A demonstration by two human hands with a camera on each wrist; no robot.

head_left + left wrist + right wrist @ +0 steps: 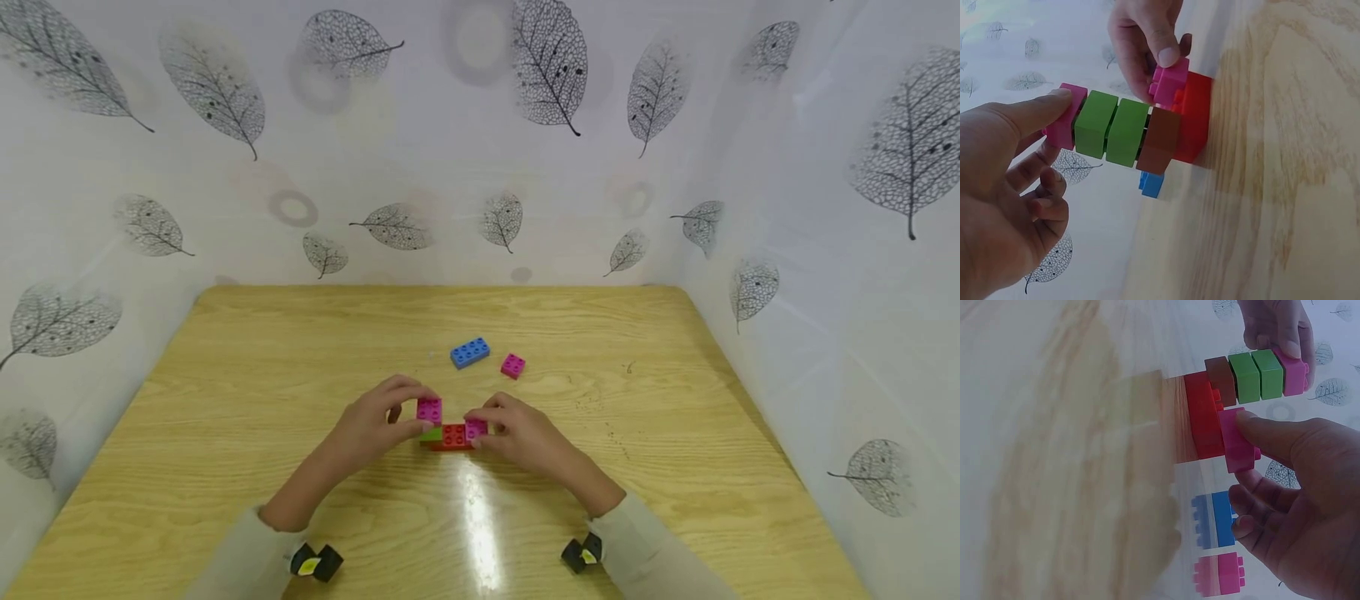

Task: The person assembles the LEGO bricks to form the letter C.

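A long red building brick [453, 436] lies on the table, bare studs showing at its middle. On its left end stands a column of a brown brick [1159, 140], two green bricks [1127, 132] and a pink brick [1066, 119] on top. My left hand [375, 421] pinches that top brick between thumb and fingers. At the red brick's right end, my right hand [521, 429] pinches another pink brick [1237, 440]. In the right wrist view this brick looks slightly tilted, its lower side right at the red brick's studs.
Beyond the hands, a long blue brick [470, 352] lies on the wooden table [262, 350]. A small pink brick [513, 366] is to its right, studs up. A white leaf-patterned cloth [450, 167] stands behind the table and along both sides.
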